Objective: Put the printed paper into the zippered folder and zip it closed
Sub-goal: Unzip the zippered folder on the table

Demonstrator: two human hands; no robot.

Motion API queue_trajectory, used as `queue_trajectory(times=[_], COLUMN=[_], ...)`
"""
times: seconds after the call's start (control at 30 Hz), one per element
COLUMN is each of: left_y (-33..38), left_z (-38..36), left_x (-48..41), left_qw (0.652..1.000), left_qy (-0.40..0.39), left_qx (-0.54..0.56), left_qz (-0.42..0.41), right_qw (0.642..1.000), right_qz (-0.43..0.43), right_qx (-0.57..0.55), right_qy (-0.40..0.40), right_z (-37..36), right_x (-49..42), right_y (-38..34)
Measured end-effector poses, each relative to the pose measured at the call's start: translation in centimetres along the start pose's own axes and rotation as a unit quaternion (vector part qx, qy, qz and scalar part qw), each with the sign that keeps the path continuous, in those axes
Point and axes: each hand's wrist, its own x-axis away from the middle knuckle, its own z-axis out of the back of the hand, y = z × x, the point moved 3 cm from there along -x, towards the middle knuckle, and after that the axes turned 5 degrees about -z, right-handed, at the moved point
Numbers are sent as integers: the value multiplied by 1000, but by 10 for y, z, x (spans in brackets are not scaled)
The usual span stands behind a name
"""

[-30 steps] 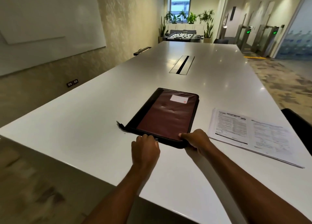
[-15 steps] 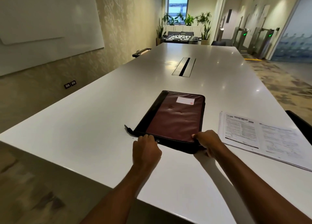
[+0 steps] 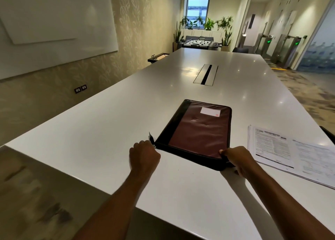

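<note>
Head view: left hand point(image 3: 144, 155) curls at the near-left corner and right hand point(image 3: 235, 158) pinches the near-right corner of the zippered folder point(image 3: 199, 131) on the desk point(image 3: 108, 131), printed paper point(image 3: 290, 152) beside it; a snagging zip may skid the folder.

Long white glossy tabletop point(image 3: 108, 131), cable slot point(image 3: 205, 74) at centre. Left wall point(image 3: 141, 31): leaf-patterned paper, large whiteboard point(image 3: 54, 22), twin sockets point(image 3: 80, 89) below it. Far end: daylit window point(image 3: 198, 6), potted plants point(image 3: 208, 24), foosball table point(image 3: 197, 42). Right: green-lit turnstiles point(image 3: 282, 47), patterned carpet point(image 3: 308, 95).
</note>
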Motion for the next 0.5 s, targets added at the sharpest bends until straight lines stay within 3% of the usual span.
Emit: queue_trajectory(times=[0.5], left_y=[-21], left_z=[-1], left_x=[-11], left_qw=[999], left_qy=[16], left_qx=[47], left_qz=[2], right_qw=[999], right_qz=[-17], right_qx=[-28], right_qy=[1], right_z=[1], right_x=[4], right_y=[-1])
